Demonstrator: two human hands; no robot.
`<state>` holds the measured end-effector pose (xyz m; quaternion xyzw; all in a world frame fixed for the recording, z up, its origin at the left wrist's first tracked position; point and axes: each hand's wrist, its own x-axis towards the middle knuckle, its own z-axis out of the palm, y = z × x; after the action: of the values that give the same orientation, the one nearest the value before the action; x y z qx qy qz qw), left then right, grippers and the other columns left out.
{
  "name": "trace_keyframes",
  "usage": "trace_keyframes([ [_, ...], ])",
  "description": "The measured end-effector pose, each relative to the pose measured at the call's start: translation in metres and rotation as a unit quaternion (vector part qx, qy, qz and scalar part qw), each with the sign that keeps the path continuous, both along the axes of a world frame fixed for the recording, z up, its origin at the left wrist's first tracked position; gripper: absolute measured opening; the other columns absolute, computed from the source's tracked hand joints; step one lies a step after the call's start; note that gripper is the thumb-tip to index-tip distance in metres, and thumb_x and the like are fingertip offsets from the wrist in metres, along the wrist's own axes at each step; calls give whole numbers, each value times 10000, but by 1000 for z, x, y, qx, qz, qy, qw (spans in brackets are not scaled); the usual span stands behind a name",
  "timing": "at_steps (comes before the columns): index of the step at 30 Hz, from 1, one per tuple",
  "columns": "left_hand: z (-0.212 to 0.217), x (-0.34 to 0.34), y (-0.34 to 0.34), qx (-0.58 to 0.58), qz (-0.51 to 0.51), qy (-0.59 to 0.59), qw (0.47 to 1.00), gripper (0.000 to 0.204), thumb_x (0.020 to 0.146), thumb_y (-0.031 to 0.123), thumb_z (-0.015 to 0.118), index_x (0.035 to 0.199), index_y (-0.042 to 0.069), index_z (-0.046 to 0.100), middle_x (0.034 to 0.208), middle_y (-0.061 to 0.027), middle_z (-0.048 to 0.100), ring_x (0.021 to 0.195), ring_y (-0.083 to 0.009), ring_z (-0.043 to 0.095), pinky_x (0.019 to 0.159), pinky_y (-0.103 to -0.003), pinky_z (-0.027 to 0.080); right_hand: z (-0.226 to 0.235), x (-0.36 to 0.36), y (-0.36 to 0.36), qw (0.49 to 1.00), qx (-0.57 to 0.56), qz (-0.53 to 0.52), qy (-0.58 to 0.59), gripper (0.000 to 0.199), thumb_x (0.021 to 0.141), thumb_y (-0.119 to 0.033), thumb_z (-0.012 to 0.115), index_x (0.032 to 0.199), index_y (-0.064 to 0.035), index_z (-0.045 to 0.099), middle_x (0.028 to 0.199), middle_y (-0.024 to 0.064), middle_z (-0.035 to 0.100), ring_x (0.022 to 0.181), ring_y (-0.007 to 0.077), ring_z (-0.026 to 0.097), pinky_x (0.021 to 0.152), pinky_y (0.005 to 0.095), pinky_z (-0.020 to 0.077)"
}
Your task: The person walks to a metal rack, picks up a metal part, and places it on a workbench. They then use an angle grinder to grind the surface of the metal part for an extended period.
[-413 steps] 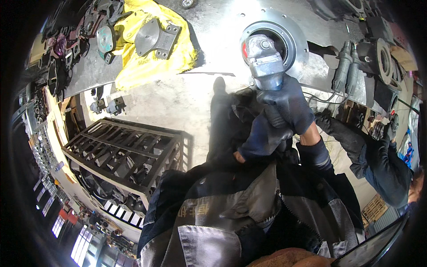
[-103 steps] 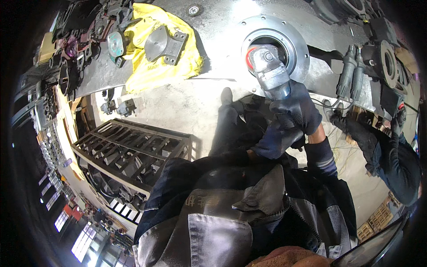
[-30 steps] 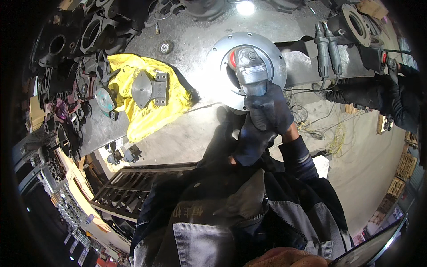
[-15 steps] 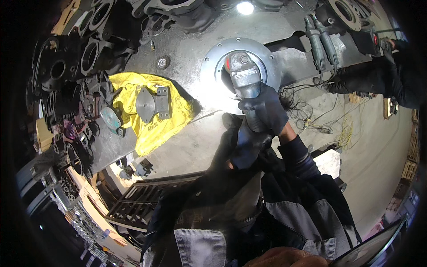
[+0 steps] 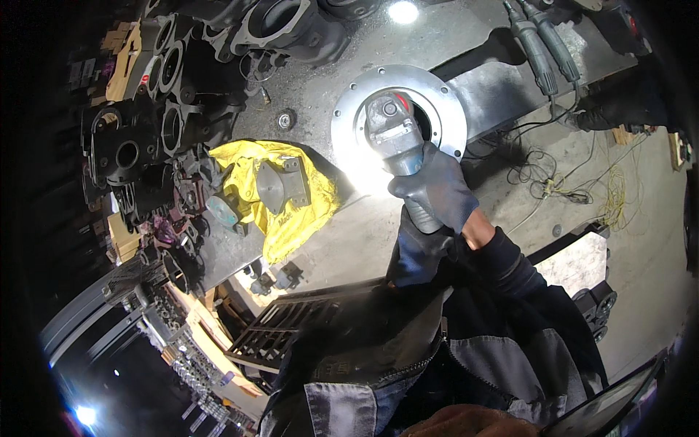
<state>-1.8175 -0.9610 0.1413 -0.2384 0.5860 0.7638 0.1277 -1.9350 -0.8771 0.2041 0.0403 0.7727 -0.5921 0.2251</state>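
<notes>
An angle grinder (image 5: 399, 138) is held over a round metal flange (image 5: 453, 120) with bolt holes round its rim. The grinder's head lies across the flange's central opening, and a bit of red shows at its edge. My right hand (image 5: 444, 189), in a dark glove, is wrapped round the grinder's body just behind the head. Below it my gloved left hand (image 5: 417, 251) closes round the rear of the handle; its fingers are partly hidden. Left of the flange a yellow cloth (image 5: 320, 197) carries an oval metal plate (image 5: 271, 186) and a drilled block (image 5: 296, 182).
Dark castings (image 5: 273, 22) crowd the bench's far left. A small round metal part (image 5: 285, 120) lies above the cloth. Two grey hand tools (image 5: 539, 54) lie far right, their cables (image 5: 542, 182) trailing to the floor. A slatted metal frame (image 5: 291, 317) stands below the bench.
The view has shifted, so the bench things sit further right. The grinder's head has turned within the flange, its red edge passing from left to right. Both hands keep their hold.
</notes>
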Motion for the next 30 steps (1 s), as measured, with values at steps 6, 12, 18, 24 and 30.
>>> trace_keyframes([
  [6,31,-9,5,-72,16,3,997,526,861,199,779,1274,-18,536,1088,-99,663,935,-160,662,781,-294,557,4,-10,10,995,-65,19,-75,731,683,-348,817,1147,169,589,921,245,721,842,337,720,791,379,568],
  [12,46,-18,21,-36,91,-48,994,482,825,239,811,1169,-16,591,974,-71,679,854,-154,662,728,-290,561,-3,-9,11,997,-51,18,-61,609,699,-226,875,1185,39,621,1000,126,722,891,222,684,820,348,551],
  [18,54,-29,22,-121,143,-145,972,808,987,575,410,1175,-210,438,875,-176,585,737,-176,613,647,-195,502,-7,-10,13,993,-84,36,-72,593,697,-247,874,1152,46,632,978,140,722,875,227,687,809,351,555],
  [24,58,-14,15,-162,39,-48,985,629,916,438,561,1177,-129,483,881,-139,624,729,-161,630,639,-242,513,-4,-11,9,997,-73,9,-32,561,673,-341,817,990,97,667,868,207,719,779,308,713,748,378,574],
  [30,31,-8,7,-153,5,-18,988,516,845,302,711,1178,-48,528,888,-102,663,721,-145,647,631,-288,524,-1,-7,11,993,-120,-13,15,583,674,-302,827,1072,84,646,880,186,716,794,271,702,763,361,564],
])
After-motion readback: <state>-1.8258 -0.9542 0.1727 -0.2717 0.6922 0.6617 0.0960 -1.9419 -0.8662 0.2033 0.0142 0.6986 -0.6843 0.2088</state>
